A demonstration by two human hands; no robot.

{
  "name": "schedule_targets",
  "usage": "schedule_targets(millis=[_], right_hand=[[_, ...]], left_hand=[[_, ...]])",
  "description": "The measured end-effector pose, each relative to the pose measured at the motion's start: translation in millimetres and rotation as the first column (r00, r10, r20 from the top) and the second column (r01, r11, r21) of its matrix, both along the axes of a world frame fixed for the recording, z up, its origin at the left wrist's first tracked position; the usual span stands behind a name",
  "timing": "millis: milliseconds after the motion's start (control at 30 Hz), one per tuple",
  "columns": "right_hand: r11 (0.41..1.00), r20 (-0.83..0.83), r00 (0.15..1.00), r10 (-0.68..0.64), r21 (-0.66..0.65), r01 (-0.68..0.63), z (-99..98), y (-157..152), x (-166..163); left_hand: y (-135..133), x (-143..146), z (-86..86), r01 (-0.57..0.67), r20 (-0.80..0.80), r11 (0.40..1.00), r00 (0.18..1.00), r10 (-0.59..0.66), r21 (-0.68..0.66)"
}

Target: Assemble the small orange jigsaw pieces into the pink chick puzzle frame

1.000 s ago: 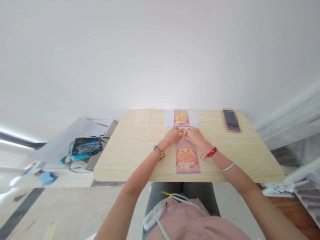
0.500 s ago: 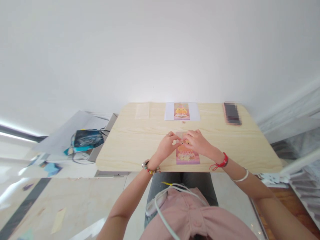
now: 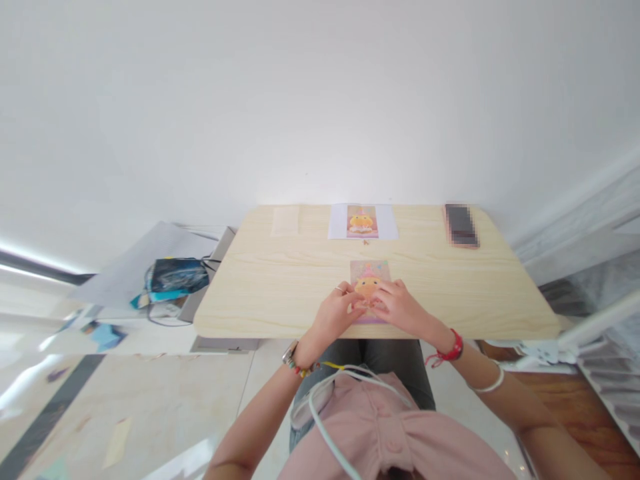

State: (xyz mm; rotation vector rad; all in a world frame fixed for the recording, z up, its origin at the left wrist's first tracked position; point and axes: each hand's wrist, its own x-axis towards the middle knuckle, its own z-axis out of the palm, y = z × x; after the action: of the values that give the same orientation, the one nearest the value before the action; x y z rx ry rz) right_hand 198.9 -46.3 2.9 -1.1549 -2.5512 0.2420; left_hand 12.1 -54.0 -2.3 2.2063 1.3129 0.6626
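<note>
A pink and purple card (image 3: 367, 272) with a yellow cartoon figure lies flat near the table's front edge. Over its lower half, my left hand (image 3: 339, 312) comes in from the left and my right hand (image 3: 400, 308) from the right. Both hands have their fingers pinched close together, the fingertips nearly meeting above the card. Whatever sits between the fingertips is too small to make out. Behind, a white sheet (image 3: 337, 223) bears a printed picture (image 3: 362, 222) of a similar yellow figure. A tiny reddish bit (image 3: 365, 243) lies just in front of that sheet.
A blurred dark phone-like item (image 3: 461, 225) rests at the table's back right. Toward the back left lies a pale translucent sheet (image 3: 285, 221). Left of the wooden table (image 3: 260, 287), a dark blue package (image 3: 179, 275) and cables are piled. A white cable (image 3: 320, 420) crosses my lap.
Both hands have shifted down the card toward me, from its upper part to its lower half. The card's top and the figure's eyes now show. The view has tilted slightly.
</note>
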Motion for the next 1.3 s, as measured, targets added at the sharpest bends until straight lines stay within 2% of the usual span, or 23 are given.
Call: schedule_targets(millis=[233,400,633,833,1067,1300], right_hand=[[0.999,0.020,1.000,-0.013,-0.030,0.013,-9.5,-8,-2],[0.999,0.055,0.998,-0.021,-0.045,0.024,-11.6,-9,-3],[0.998,0.100,0.995,-0.020,-0.049,0.026,-10.0,-7,-6],[0.999,0.074,0.997,-0.002,-0.040,0.005,-14.1,-6,-8],[0.996,0.062,0.995,-0.072,-0.047,0.075,-10.6,-10,-10],[0.997,0.096,0.993,-0.066,-0.032,0.069,-6.5,-19,-11]], left_hand=[[-11,2,-11.4,-0.026,-0.062,1.000,0.998,0.025,-0.010],[-15,3,-16.5,-0.042,-0.047,0.999,0.998,0.042,-0.012],[-15,4,-14.6,-0.084,-0.030,0.996,0.996,0.084,-0.016],[-17,3,-16.0,-0.044,-0.051,0.999,0.998,0.043,-0.016],[-20,5,-16.2,-0.078,-0.074,0.997,0.994,0.076,-0.023],[-23,7,-7.9,-0.079,-0.175,0.997,0.982,0.074,-0.018]])
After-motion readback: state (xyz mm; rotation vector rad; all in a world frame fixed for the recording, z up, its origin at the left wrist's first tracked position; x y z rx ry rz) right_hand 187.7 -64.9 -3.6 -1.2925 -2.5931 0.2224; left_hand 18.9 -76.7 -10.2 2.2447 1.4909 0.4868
